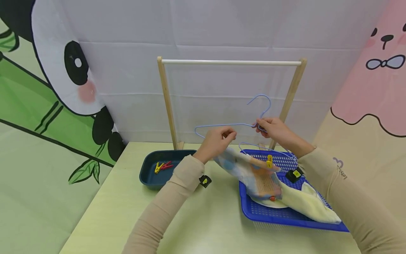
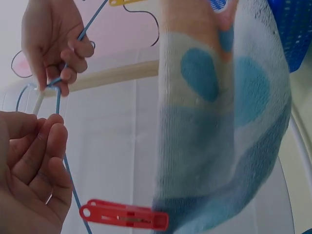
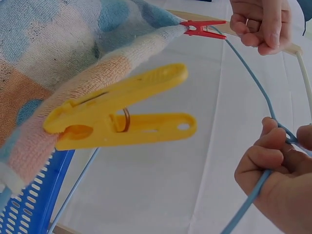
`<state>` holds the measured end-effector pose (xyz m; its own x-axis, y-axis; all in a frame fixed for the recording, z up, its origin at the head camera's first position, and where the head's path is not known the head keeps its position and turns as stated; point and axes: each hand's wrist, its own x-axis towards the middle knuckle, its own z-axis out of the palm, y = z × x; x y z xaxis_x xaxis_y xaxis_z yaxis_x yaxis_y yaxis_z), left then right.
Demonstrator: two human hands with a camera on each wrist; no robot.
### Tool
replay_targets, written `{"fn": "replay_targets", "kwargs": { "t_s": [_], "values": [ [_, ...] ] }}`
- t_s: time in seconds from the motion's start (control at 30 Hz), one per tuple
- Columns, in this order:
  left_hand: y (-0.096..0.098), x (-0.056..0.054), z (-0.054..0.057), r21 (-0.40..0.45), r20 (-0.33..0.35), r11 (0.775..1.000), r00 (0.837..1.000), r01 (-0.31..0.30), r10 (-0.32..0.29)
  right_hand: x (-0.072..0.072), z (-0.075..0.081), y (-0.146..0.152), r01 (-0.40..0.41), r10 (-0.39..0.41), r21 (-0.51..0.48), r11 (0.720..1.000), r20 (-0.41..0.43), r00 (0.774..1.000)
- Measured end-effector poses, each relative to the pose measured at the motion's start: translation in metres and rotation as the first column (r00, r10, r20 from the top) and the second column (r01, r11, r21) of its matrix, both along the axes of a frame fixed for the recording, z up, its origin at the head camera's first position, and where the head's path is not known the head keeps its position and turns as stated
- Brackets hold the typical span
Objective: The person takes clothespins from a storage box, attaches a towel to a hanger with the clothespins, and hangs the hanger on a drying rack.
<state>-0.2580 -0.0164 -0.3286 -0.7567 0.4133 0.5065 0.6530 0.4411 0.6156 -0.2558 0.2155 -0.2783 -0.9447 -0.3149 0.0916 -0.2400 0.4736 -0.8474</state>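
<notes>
My right hand (image 1: 272,129) grips a blue wire hanger (image 1: 223,125) at its neck, just below the hook. From the hanger hangs a patterned towel (image 1: 257,176) in blue, orange and white. A red clothespin (image 2: 124,215) clips one end of the towel, and a yellow clothespin (image 3: 122,109) clips the other. My left hand (image 1: 219,140) is beside the hanger's left arm, its fingers loosely bent and nothing between them. It hides the red clothespin in the head view. Part of the towel hangs over the blue basket (image 1: 250,214).
A pale yellow cloth (image 1: 306,201) lies in the basket. At the basket's back is another blue wire hanger (image 1: 253,143). To the left, a dark tray (image 1: 146,169) holds yellow and red clothespins (image 1: 163,166). Behind stands a wooden rack with a white rail (image 1: 231,62).
</notes>
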Motion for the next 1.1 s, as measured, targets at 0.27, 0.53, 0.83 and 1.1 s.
{"fn": "replay_targets", "kwargs": {
  "t_s": [0.27,0.53,0.83,1.1],
  "values": [
    [-0.018,-0.009,0.004,0.108,-0.012,0.992,0.998,-0.064,0.066,0.001,-0.002,0.002,0.005,-0.004,0.015,1.0,-0.01,1.0],
    [-0.029,-0.015,0.003,0.137,-0.039,0.982,0.99,-0.127,0.134,0.003,-0.002,0.001,0.011,-0.011,0.027,1.0,-0.029,1.0],
    [-0.034,-0.018,0.001,0.143,-0.101,0.973,0.976,-0.179,0.194,0.005,-0.003,0.002,-0.005,0.008,0.044,0.999,-0.066,0.998],
    [-0.036,-0.019,-0.002,0.1,-0.125,0.979,0.974,-0.179,0.191,0.006,-0.006,0.002,-0.009,0.02,0.086,0.996,-0.135,0.991]
  ]
}}
